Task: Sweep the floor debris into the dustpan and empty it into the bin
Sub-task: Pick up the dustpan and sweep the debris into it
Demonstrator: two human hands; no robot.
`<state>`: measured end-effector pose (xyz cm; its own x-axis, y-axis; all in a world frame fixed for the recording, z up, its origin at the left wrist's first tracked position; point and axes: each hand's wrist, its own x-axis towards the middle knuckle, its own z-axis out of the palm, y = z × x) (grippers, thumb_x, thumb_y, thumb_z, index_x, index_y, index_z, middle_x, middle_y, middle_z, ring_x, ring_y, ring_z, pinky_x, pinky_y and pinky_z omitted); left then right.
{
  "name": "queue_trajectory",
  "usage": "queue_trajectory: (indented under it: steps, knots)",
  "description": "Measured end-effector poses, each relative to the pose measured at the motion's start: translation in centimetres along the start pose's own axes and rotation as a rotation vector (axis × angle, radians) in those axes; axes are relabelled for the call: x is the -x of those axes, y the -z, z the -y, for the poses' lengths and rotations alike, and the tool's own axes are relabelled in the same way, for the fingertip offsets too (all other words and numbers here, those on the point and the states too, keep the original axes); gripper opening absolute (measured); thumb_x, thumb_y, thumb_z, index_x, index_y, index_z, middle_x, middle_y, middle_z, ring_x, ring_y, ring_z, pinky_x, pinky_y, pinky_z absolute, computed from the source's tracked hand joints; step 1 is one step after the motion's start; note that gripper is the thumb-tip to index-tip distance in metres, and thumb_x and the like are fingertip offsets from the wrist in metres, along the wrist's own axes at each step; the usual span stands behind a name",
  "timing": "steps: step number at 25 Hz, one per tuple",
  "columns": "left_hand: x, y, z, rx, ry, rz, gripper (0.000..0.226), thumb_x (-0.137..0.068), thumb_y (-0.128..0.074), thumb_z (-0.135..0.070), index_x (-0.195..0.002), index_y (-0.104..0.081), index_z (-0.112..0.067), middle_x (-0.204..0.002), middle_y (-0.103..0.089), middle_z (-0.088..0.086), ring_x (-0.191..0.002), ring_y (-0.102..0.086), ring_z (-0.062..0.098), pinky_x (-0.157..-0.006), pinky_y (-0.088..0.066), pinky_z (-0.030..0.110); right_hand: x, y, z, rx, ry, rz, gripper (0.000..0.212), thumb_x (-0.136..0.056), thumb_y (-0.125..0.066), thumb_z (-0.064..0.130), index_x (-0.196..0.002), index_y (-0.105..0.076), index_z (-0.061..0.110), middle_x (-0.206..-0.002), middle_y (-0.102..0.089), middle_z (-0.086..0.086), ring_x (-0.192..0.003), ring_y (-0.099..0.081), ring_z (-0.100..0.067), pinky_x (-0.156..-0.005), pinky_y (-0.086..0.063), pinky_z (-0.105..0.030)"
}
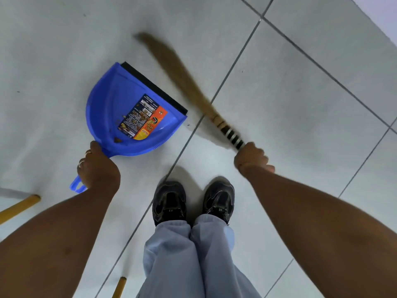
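A blue dustpan (107, 100) with a black rubber lip and an orange label lies on the pale tiled floor, its lip facing up and to the right. Brown debris (117, 139) sits inside it near the handle end. My left hand (96, 168) is shut on the dustpan's handle. My right hand (251, 158) is shut on the striped grip of a straw broom (182, 76). The broom's bristles are blurred and reach past the dustpan's lip toward the upper left. No bin is in view.
My two black shoes (193, 201) stand just below the dustpan and broom. Two yellow wooden legs (19, 208) show at the left edge and the bottom edge (119, 287). A small dark speck (188, 124) lies on the floor by the dustpan's right corner.
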<state>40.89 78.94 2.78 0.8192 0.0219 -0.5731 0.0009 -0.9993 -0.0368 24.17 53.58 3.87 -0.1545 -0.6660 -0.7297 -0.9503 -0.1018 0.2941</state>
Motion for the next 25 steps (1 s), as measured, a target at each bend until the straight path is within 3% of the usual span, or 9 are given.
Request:
queue_trajectory:
  steps: [3,7,12,16,19,25]
  knots:
    - [1.0,0.8,-0.7,0.033,0.025,0.024,0.048,-0.080,-0.048,0.012,-0.126,-0.038,0.004,-0.118,-0.053,0.033,-0.109,-0.047,0.053,-0.098,-0.036,0.055,3.2,-1.6,-2.6,0.042,0.049,0.083,0.032,-0.091,-0.045,0.013,-0.122,-0.052,0.017,-0.122,-0.056,-0.012,-0.118,-0.050,-0.032,-0.100,-0.031,-0.050]
    - [3.7,2.8,-1.8,0.142,0.073,0.059,0.042,-0.079,-0.049,0.013,-0.120,-0.042,0.006,-0.121,-0.053,0.032,-0.112,-0.048,0.051,-0.099,-0.036,0.054,6.9,-1.2,-6.8,-0.131,-0.003,0.148,0.032,-0.089,-0.051,0.021,-0.119,-0.050,0.012,-0.120,-0.056,-0.013,-0.115,-0.052,-0.034,-0.099,-0.033,-0.048]
    - [11.4,8.8,-4.2,0.241,-0.006,0.057,0.034,-0.084,-0.052,0.008,-0.117,-0.044,0.005,-0.117,-0.056,0.029,-0.110,-0.051,0.046,-0.091,-0.041,0.050,12.3,2.0,-11.9,-0.429,-0.165,0.112,0.032,-0.087,-0.042,0.001,-0.118,-0.048,0.006,-0.118,-0.057,-0.018,-0.109,-0.055,-0.037,-0.096,-0.040,-0.049]
    - [18.7,14.9,-6.7,0.196,-0.130,0.076,0.037,-0.085,-0.060,-0.004,-0.119,-0.045,-0.002,-0.117,-0.060,0.023,-0.109,-0.054,0.042,-0.088,-0.044,0.047,18.0,7.1,-15.2,-0.615,-0.060,0.058,0.043,-0.091,-0.050,0.004,-0.133,-0.045,0.011,-0.124,-0.055,-0.016,-0.113,-0.054,-0.036,-0.100,-0.041,-0.051]
    - [25.1,19.2,-9.9,0.144,-0.249,0.104,0.040,-0.084,-0.063,-0.013,-0.119,-0.044,-0.006,-0.116,-0.061,0.019,-0.108,-0.055,0.041,-0.086,-0.045,0.045,21.0,11.3,-19.3,-0.617,0.010,-0.038,0.059,-0.094,-0.050,0.017,-0.148,-0.027,0.019,-0.130,-0.052,-0.015,-0.120,-0.052,-0.035,-0.101,-0.038,-0.049]
    - [37.1,18.5,-18.2,0.114,-0.306,0.072,0.040,-0.085,-0.062,-0.017,-0.119,-0.043,-0.005,-0.116,-0.061,0.020,-0.109,-0.054,0.042,-0.087,-0.045,0.046,18.9,17.7,-29.4,-0.658,0.169,-0.072,0.066,-0.098,-0.044,0.029,-0.152,-0.007,0.032,-0.122,-0.053,-0.018,-0.108,-0.057,-0.037,-0.091,-0.045,-0.046]
